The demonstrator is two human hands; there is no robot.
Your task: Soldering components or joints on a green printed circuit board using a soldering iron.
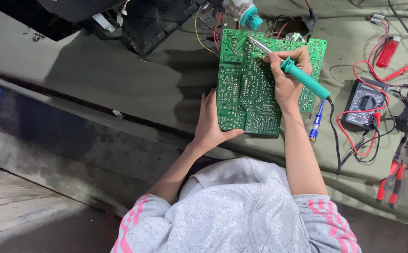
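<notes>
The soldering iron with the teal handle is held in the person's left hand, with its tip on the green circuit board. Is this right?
Not quite. The head view shows the soldering iron in the right hand, not the left. The left hand rests on the lower left edge of the green circuit board. The tip is indeed on the board.

Even bright light, soft shadows, sharp focus.
</notes>
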